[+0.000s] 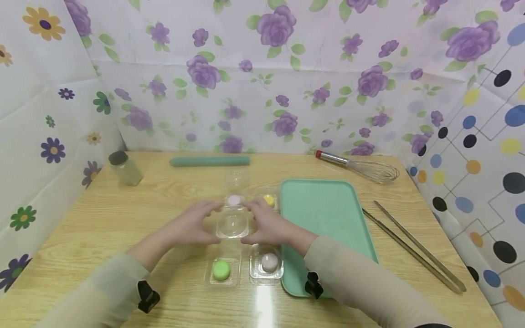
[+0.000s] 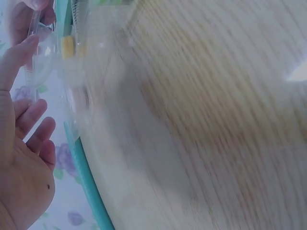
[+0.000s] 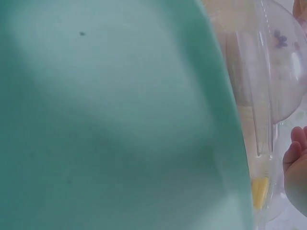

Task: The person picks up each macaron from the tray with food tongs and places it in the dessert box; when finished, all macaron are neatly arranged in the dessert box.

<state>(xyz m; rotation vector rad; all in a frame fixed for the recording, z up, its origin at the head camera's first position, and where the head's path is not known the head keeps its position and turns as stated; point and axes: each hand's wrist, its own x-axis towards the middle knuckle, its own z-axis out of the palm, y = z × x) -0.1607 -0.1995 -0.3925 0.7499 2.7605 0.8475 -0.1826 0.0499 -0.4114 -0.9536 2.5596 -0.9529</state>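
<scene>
A clear domed plastic lid (image 1: 232, 224) is between my two hands. My left hand (image 1: 194, 226) holds its left side, thumb near and fingers beyond. On the opposite side my right hand (image 1: 268, 224) grips it the same way. Whether the lid is joined to a tray below, I cannot tell. Just beyond it a pale pink macaron (image 1: 234, 200) sits in a clear box, partly behind the lid. A yellow macaron (image 1: 269, 200) shows past my right fingers. Nearer me, a green macaron (image 1: 221, 270) and a pale lilac macaron (image 1: 270, 263) lie in clear boxes.
A green tray (image 1: 328, 205) lies under my right forearm. Metal tongs (image 1: 414, 250) are right of it, with a whisk (image 1: 361, 166) behind. At the back are a green rolling pin (image 1: 210, 161) and a jar with a black lid (image 1: 125, 168). Patterned cloth surrounds the wooden table (image 1: 98, 241).
</scene>
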